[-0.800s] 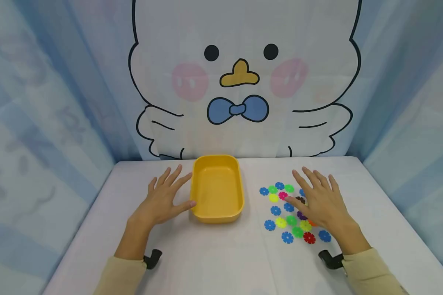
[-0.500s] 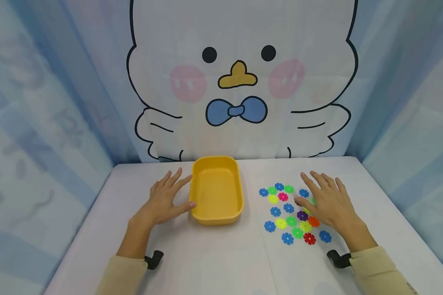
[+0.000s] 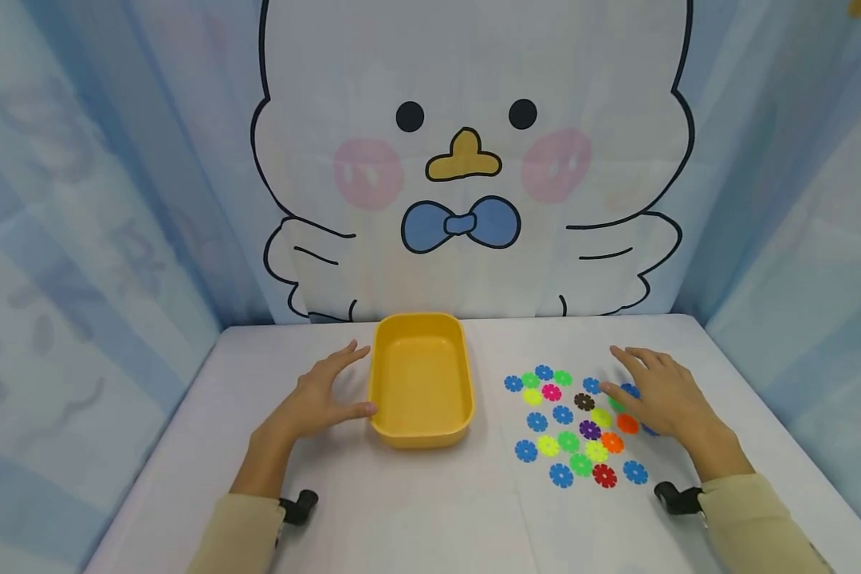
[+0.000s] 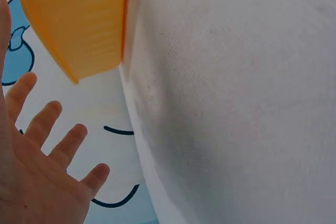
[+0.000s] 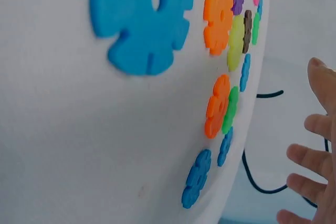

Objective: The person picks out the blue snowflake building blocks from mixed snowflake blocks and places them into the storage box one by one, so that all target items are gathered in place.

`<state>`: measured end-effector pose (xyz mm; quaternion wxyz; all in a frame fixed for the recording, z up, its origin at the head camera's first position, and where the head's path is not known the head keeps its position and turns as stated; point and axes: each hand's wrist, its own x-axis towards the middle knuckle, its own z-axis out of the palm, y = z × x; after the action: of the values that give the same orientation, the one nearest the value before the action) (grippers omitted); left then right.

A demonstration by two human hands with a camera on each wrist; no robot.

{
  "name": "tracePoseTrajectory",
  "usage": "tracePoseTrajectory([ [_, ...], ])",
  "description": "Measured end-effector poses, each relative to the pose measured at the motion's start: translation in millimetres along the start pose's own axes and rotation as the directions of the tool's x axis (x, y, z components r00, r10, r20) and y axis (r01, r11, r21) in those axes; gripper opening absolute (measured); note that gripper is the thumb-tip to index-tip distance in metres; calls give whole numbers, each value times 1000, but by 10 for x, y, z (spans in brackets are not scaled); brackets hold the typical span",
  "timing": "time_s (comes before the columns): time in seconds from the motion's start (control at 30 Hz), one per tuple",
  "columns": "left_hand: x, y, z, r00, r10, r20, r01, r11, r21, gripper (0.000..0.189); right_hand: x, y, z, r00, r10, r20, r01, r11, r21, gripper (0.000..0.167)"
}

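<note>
A yellow rectangular tray stands on the white table, with nothing seen inside it. Just left of it is my left hand, fingers spread and thumb tip at the tray's side; whether they touch I cannot tell. In the left wrist view, the fingers of this hand are apart from the yellow tray. My right hand, loosely extended and holding nothing, hovers over the right side of a scatter of flower-shaped plastic discs. Among them are a purple disc, a red disc and a brown disc. Some discs are partly hidden under it.
The white table ends at a cartoon-printed curtain behind the tray. Blue patterned curtains hang at both sides. A black wrist mount sticks out from the left sleeve, and another black mount from the right.
My right hand has moved right across the discs, uncovering several that were under it. The left hand stays beside the tray, its fingers drawn closer together. The head view has tilted slightly up.
</note>
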<state>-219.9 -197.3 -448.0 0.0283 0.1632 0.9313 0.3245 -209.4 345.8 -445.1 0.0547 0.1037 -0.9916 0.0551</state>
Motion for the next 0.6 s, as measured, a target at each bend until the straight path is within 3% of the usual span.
tracePoseTrajectory([
  [0.3, 47, -33, 25, 998, 33, 44, -24, 984, -178, 94, 29, 233, 21, 999, -23, 45, 11, 968, 252, 62],
  [0.47, 72, -62, 23, 998, 55, 38, -46, 976, -213, 94, 41, 311, 20, 994, -19, 107, -12, 960, 281, 61],
  [0.6, 106, -85, 28, 998, 41, 57, -27, 975, -220, 95, 51, 347, 37, 991, -12, 136, -26, 961, 277, 59],
])
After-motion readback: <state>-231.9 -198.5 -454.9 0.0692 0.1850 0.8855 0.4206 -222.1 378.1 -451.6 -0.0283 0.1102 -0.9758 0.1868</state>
